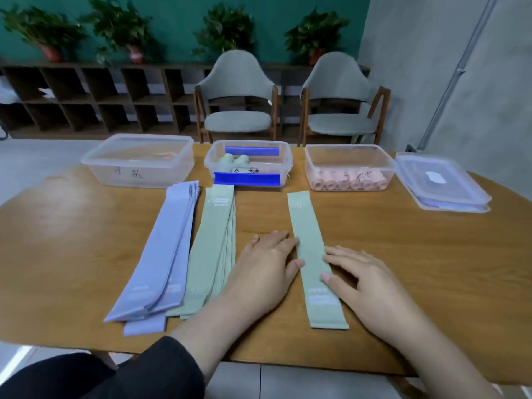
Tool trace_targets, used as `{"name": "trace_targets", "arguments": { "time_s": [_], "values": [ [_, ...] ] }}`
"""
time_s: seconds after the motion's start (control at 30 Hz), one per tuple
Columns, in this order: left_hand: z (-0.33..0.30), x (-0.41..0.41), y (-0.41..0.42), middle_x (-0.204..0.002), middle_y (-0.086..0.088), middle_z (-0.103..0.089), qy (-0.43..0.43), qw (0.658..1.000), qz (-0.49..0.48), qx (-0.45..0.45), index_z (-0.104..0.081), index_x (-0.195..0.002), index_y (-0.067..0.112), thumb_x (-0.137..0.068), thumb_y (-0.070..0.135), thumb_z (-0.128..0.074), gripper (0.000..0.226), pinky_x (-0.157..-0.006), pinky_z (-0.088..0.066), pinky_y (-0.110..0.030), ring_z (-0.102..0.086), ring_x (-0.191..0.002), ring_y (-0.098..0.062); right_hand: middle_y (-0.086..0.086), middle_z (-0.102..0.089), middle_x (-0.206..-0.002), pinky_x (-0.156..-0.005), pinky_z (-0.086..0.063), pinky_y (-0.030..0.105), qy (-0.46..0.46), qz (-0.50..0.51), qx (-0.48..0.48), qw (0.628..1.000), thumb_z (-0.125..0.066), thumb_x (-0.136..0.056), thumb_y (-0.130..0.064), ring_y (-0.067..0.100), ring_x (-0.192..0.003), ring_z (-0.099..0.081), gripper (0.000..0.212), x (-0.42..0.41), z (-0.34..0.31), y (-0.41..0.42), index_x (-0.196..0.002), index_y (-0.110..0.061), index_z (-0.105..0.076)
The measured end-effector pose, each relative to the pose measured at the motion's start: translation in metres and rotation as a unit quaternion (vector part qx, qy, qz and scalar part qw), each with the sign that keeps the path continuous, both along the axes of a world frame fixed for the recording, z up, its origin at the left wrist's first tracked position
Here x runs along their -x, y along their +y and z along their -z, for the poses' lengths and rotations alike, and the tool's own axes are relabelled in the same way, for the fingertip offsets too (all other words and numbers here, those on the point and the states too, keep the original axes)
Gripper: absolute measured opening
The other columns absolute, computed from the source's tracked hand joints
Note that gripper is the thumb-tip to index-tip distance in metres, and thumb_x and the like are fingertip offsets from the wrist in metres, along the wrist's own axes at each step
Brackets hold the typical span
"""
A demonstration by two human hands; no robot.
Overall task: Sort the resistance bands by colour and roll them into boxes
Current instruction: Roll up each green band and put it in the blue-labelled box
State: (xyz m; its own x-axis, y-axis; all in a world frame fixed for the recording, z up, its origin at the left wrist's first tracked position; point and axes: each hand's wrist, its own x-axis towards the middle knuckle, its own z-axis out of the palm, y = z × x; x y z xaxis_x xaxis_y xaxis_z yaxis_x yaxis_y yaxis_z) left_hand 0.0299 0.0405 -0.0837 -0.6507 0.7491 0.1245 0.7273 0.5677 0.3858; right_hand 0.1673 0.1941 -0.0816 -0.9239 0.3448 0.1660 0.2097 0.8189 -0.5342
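1. A single green band (313,254) lies flat on the table (431,269), reaching toward its near edge.
2. The left hand (264,269) and right hand (365,280), fingers spread, touch its sides.
3. It looks light, soft and floppy; rolling should probably start by taking its near end.

An office lounge: wooden table (403,254), armchairs (239,90), cubby shelving (86,96), potted plants (121,27)

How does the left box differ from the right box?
The left box shows no rolled bands that I can make out; the right box holds a row of pink rolls. The left box stands behind the purple bands; the right box stands beside a stack of lids. Both are clear plastic, lidless, with handwriting on the front.
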Motion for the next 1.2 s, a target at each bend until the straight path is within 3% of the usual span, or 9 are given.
{"name": "trace_targets", "arguments": {
  "time_s": [0.1,0.17,0.27,0.4,0.53,0.73,0.87,1.07,1.2],
  "values": [
    [-0.007,-0.01,-0.007,-0.143,0.011,-0.054,-0.024,0.997,0.011,-0.078,-0.054,-0.139,0.029,-0.103,0.037,-0.051,0.037,-0.106,-0.036,-0.024,-0.047,-0.131,-0.01,-0.034,-0.052,-0.132,-0.114,-0.024,0.018,0.04,-0.013,0.014,0.999,-0.057,-0.096,-0.039,-0.021,-0.125,-0.037,0.028,-0.009,-0.003,0.001,-0.123,-0.035,-0.065],
    [-0.013,-0.023,-0.016,-0.123,0.016,-0.059,-0.037,0.992,0.051,-0.113,-0.059,-0.121,0.032,-0.102,0.032,-0.051,0.02,-0.092,-0.039,-0.018,-0.053,-0.113,-0.005,-0.028,-0.06,-0.113,-0.1,-0.036,0.019,0.067,-0.056,0.029,0.996,-0.057,-0.098,-0.028,-0.006,-0.116,-0.05,0.014,-0.016,-0.007,0.004,-0.105,-0.033,-0.068],
    [-0.013,-0.04,-0.029,-0.115,0.017,-0.051,-0.075,0.98,0.158,-0.098,-0.056,-0.101,0.031,-0.099,0.035,-0.054,0.004,-0.093,-0.046,-0.033,-0.054,-0.108,-0.006,-0.02,-0.057,-0.107,-0.094,-0.039,0.022,0.02,-0.182,0.027,0.983,-0.059,-0.095,-0.029,0.009,-0.112,-0.054,0.006,-0.027,-0.015,0.009,-0.099,-0.033,-0.062],
    [-0.004,-0.044,-0.039,-0.119,0.017,-0.045,-0.021,0.976,0.211,-0.043,-0.057,-0.1,0.032,-0.092,0.053,-0.057,0.022,-0.096,-0.042,-0.032,-0.046,-0.111,-0.006,-0.026,-0.049,-0.115,-0.104,-0.028,0.023,-0.058,-0.25,-0.006,0.967,-0.067,-0.087,-0.047,0.005,-0.122,-0.043,0.013,-0.031,-0.014,0.017,-0.095,-0.038,-0.061],
    [-0.004,-0.046,-0.034,-0.113,0.018,-0.045,0.019,0.976,0.215,-0.027,-0.05,-0.092,0.037,-0.086,0.049,-0.064,0.019,-0.094,-0.035,-0.023,-0.041,-0.106,-0.003,-0.027,-0.046,-0.114,-0.105,-0.028,0.026,-0.06,-0.251,-0.016,0.966,-0.069,-0.089,-0.041,0.002,-0.124,-0.039,0.005,-0.031,-0.011,0.016,-0.09,-0.037,-0.065],
    [-0.003,-0.046,-0.033,-0.111,0.014,-0.05,0.02,0.975,0.213,-0.055,-0.056,-0.087,0.032,-0.091,0.036,-0.059,0.007,-0.094,-0.039,-0.03,-0.048,-0.105,-0.008,-0.023,-0.053,-0.108,-0.101,-0.033,0.03,-0.026,-0.229,0.019,0.973,-0.058,-0.089,-0.047,0.005,-0.118,-0.047,0.018,-0.032,-0.007,0.013,-0.085,-0.032,-0.067],
    [0.0,-0.047,-0.032,-0.112,0.014,-0.051,0.012,0.977,0.205,-0.059,-0.058,-0.091,0.03,-0.094,0.037,-0.055,0.008,-0.095,-0.04,-0.032,-0.05,-0.107,-0.009,-0.022,-0.056,-0.102,-0.096,-0.04,0.038,0.012,-0.209,0.005,0.978,-0.061,-0.089,-0.035,0.008,-0.112,-0.052,0.005,-0.031,-0.004,0.006,-0.09,-0.032,-0.064],
    [0.001,-0.047,-0.033,-0.111,0.018,-0.054,-0.008,0.978,0.198,-0.071,-0.051,-0.094,0.033,-0.092,0.037,-0.059,0.009,-0.098,-0.038,-0.033,-0.053,-0.116,-0.009,-0.017,-0.056,-0.094,-0.091,-0.036,0.027,0.05,-0.18,-0.049,0.981,-0.059,-0.087,-0.022,0.006,-0.101,-0.054,0.011,-0.029,0.002,-0.004,-0.086,-0.029,-0.068],
    [0.003,-0.048,-0.034,-0.109,0.015,-0.056,0.026,0.978,0.188,-0.082,-0.058,-0.091,0.029,-0.089,0.035,-0.064,0.008,-0.095,-0.04,-0.031,-0.056,-0.108,-0.011,-0.015,-0.055,-0.094,-0.095,-0.037,0.03,0.05,-0.186,-0.059,0.979,-0.056,-0.088,-0.026,0.006,-0.099,-0.054,0.014,-0.029,0.003,-0.003,-0.086,-0.028,-0.069]
  ]
}}
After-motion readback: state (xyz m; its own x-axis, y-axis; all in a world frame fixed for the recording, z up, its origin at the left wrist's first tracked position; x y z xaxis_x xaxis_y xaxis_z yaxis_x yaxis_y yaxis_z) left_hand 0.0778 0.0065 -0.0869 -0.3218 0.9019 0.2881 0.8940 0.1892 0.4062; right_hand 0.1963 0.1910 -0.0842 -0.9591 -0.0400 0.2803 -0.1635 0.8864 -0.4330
